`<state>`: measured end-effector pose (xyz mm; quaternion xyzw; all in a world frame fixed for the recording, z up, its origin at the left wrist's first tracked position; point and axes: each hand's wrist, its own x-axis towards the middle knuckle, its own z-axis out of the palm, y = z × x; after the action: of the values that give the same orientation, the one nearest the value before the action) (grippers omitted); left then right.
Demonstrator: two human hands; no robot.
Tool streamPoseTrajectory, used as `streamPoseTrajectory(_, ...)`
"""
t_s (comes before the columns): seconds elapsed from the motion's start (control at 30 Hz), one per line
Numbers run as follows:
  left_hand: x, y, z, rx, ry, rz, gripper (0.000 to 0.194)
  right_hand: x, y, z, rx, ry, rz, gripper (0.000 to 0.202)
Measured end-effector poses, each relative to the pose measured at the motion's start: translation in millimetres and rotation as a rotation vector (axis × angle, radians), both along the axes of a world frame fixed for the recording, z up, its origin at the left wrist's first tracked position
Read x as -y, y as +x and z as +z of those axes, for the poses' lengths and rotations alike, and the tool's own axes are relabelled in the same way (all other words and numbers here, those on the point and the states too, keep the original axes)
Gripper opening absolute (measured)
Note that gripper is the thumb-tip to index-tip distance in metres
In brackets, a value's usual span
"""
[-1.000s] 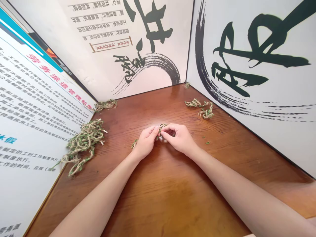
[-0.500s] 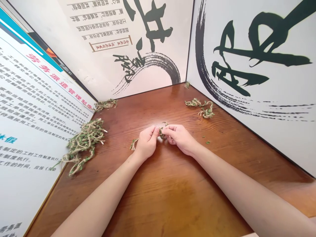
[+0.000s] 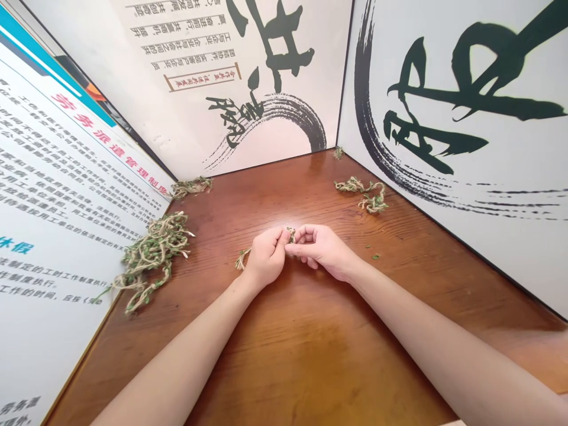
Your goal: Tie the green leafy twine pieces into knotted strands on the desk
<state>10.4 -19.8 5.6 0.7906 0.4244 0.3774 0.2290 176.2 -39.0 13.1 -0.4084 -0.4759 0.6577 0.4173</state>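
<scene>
Over a glossy wooden table (image 3: 284,355), twine (image 3: 291,235) is pinched by the left hand (image 3: 268,254), beside the curled right hand (image 3: 326,251), whose grip cannot be told.
Green and tan, the twine is twisted, mostly hidden; similar tangles (image 3: 157,242) are strewn beyond, before printed panels (image 3: 501,160).

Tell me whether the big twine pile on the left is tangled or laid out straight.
Tangled: the twine pile is a heap of looping strands crossing over each other beside the printed board.
</scene>
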Motion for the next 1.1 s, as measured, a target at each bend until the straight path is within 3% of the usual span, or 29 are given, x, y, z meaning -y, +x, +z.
streamPoseTrajectory(0.13, -1.9, -1.3, -0.1, 0.078, -0.111, -0.048, 0.041, -2.0, -0.9, -2.7, 0.094, 0.097, -0.065, 0.031)
streamPoseTrajectory(0.33, -1.4, 2.3, -2.0, -0.114, 0.04, 0.075, 0.038, -7.9, -3.3, -8.7, 0.109, 0.161, -0.309, 0.018)
streamPoseTrajectory(0.43, -1.4, 2.7, -4.0, -0.164, 0.06, 0.125, 0.037, -8.3, -2.5, -8.4, 0.158, 0.189, -0.326, 0.016)
streamPoseTrajectory(0.5, -1.7, 2.3, -5.1, -0.187, 0.055, 0.163, 0.037, -7.9, -1.0, -5.0, 0.096, 0.103, -0.293, 0.02)
streamPoseTrajectory(0.63, -1.8, 2.4, -5.5, -0.201, 0.05, 0.181, 0.038, -7.9, 2.1, 3.1, -0.283, -0.162, -0.231, 0.038)
streamPoseTrajectory(0.73, -1.5, 3.6, -5.1, -0.197, 0.054, 0.17, 0.037, -8.2, 2.3, 5.9, -0.469, -0.231, -0.221, 0.049)
streamPoseTrajectory(0.87, -1.7, 3.6, -5.5, -0.201, 0.054, 0.177, 0.038, -7.7, 1.5, 6.2, -0.502, -0.255, -0.229, 0.053)
streamPoseTrajectory(0.97, -2.6, 2.3, -6.6, -0.195, 0.034, 0.21, 0.038, -7.6, 3.6, 4.2, -0.248, -0.155, -0.24, 0.046)
streamPoseTrajectory(1.1, -2.8, 1.3, -7.3, -0.161, 0.036, 0.256, 0.038, -6.9, 10.8, 1.0, 0.474, 0.304, -0.255, 0.029)
